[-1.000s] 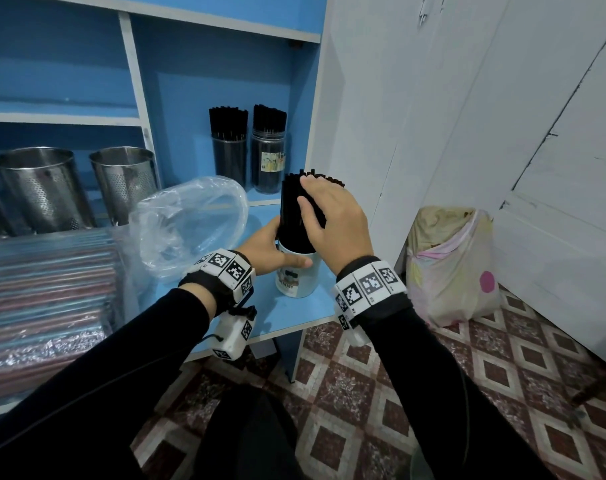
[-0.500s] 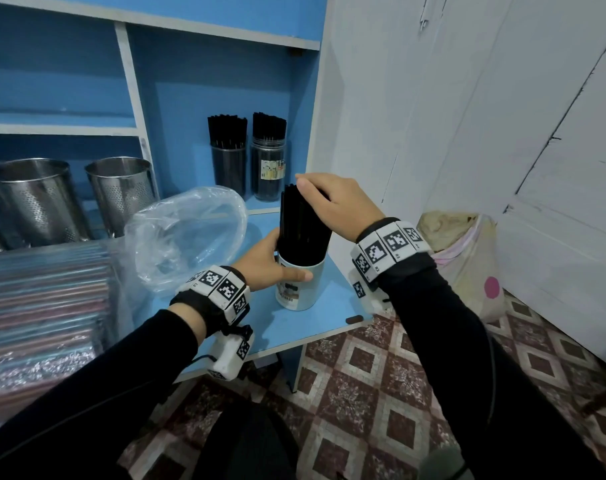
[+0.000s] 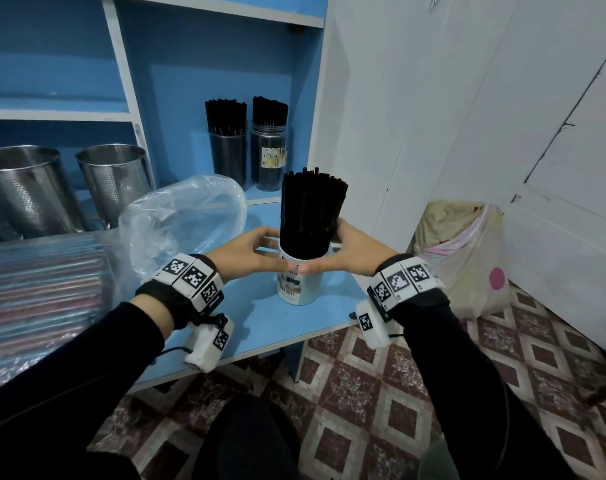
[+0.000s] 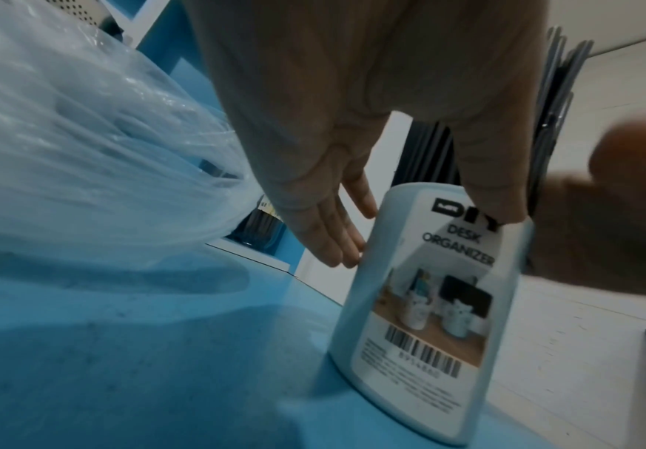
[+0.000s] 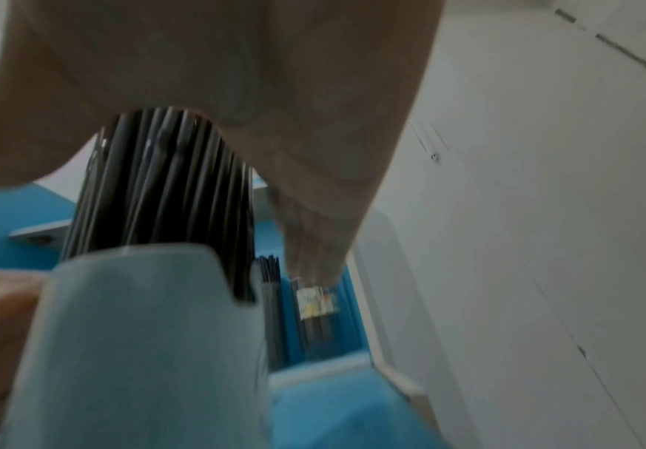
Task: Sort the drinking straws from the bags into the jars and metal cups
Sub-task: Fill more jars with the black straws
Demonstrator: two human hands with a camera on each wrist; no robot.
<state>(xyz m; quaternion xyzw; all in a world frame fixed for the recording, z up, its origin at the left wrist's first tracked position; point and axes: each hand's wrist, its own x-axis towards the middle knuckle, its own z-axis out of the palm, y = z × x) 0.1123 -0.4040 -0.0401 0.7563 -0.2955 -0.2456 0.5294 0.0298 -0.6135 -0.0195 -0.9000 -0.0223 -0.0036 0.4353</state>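
While the white cup is standing near the front right corner of the blue shelf, packed with a tall bundle of black straws, both hands are closing in on it. The left hand is lying with fairly straight fingers against the cup's left side, thumb across the label; the right hand is cupping the rim and the straw bundle from the right, though whether its fingers are actually clamping is hard to tell, since they are hidden behind the straws.

The risk, as I am judging it, is tipping: the straws are rising well above the rim, so a sideways nudge or a lift by the bundle alone could be toppling the cup toward the shelf's front edge and spilling straws to the floor.

Counting: one white cup in hand, two clear jars of black straws at the back of the shelf, two perforated metal cups at the left, one crumpled clear bag, and a stack of packaged coloured straws at the left edge.
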